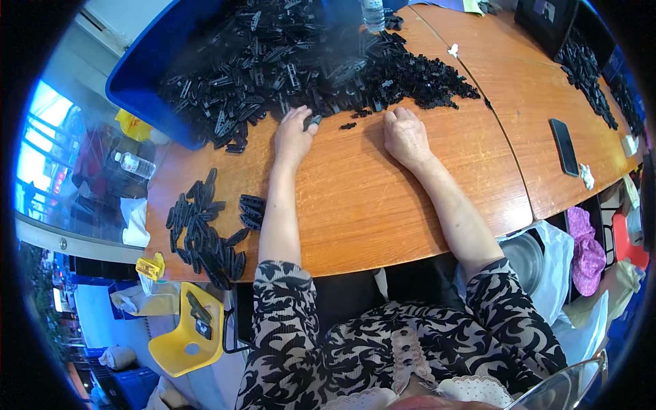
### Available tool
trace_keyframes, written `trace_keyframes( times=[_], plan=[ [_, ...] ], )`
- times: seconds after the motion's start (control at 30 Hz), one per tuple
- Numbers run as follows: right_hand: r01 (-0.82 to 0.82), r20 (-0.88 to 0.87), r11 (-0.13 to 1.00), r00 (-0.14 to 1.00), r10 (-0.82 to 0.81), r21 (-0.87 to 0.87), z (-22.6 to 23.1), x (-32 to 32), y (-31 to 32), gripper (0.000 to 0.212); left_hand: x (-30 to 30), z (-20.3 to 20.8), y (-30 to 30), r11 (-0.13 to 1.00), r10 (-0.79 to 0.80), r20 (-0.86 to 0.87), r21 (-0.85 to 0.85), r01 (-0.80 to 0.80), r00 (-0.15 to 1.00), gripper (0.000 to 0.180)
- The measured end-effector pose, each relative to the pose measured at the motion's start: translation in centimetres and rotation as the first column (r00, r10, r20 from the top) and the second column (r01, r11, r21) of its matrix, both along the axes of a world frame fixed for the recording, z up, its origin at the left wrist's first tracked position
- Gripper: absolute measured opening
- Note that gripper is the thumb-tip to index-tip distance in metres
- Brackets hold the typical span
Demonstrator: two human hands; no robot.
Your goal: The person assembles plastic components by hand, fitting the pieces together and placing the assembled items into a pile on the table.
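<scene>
My left hand (292, 139) is closed around a black plastic piece (312, 122), whose end pokes out by the thumb. It rests at the near edge of a big heap of long black plastic parts (239, 89). My right hand (406, 139) is curled on the wood, in front of a pile of small black plastic parts (427, 80); whatever its fingers hold is hidden. Between the hands lie a few loose small parts (348, 126). Left of my left forearm, several long dark pieces (198, 229) are gathered, with a short stack (251, 211) beside them.
A blue bin (130, 89) tips its heap onto the wooden table (369, 205). A water bottle (372, 15) stands at the back. To the right lie a phone (564, 147) and another black heap (586, 78). A yellow chair (179, 345) stands below left.
</scene>
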State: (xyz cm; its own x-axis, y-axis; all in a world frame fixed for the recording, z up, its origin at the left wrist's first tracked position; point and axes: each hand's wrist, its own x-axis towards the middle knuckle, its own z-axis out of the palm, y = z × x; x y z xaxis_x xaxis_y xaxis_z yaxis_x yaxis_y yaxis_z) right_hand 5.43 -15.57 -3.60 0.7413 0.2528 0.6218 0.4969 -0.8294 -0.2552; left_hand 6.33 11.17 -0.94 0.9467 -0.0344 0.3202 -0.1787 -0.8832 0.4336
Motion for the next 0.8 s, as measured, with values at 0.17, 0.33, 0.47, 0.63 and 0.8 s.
trace_keyframes(
  times=[0.17, 0.33, 0.47, 0.63, 0.8],
  plan=[
    [0.069, -0.011, 0.998, 0.998, -0.069, -0.006, -0.2, 0.0, -0.6, 0.015, -4.6, 0.7, -3.9, 0.995, -0.017, -0.023, 0.097, 0.019, 1.000, 0.034],
    [-0.089, -0.005, 0.989, 0.996, 0.090, 0.116, 0.1, -0.7, -0.1, 0.012, -8.0, 1.2, -5.2, 0.961, 0.003, 0.076, 0.274, -0.024, 0.997, 0.029],
    [-0.286, 0.108, 0.913, 0.958, 0.266, 0.289, 1.8, -2.4, 1.5, 0.011, -8.0, 0.0, -5.4, 0.996, -0.035, 0.113, -0.075, 0.044, 0.993, 0.021],
    [-0.453, 0.349, 0.797, 0.879, 0.324, 0.401, 3.6, -5.5, 3.6, 0.023, -8.4, 0.5, -6.3, 0.232, -0.186, 0.034, -0.970, 0.077, 0.982, 0.019],
    [-0.506, 0.425, 0.810, 0.830, 0.362, 0.296, 3.4, -5.9, 3.9, 0.026, -8.5, 0.6, -6.8, -0.251, -0.384, 0.102, -0.968, 0.003, 0.918, 0.027]
  ],
)
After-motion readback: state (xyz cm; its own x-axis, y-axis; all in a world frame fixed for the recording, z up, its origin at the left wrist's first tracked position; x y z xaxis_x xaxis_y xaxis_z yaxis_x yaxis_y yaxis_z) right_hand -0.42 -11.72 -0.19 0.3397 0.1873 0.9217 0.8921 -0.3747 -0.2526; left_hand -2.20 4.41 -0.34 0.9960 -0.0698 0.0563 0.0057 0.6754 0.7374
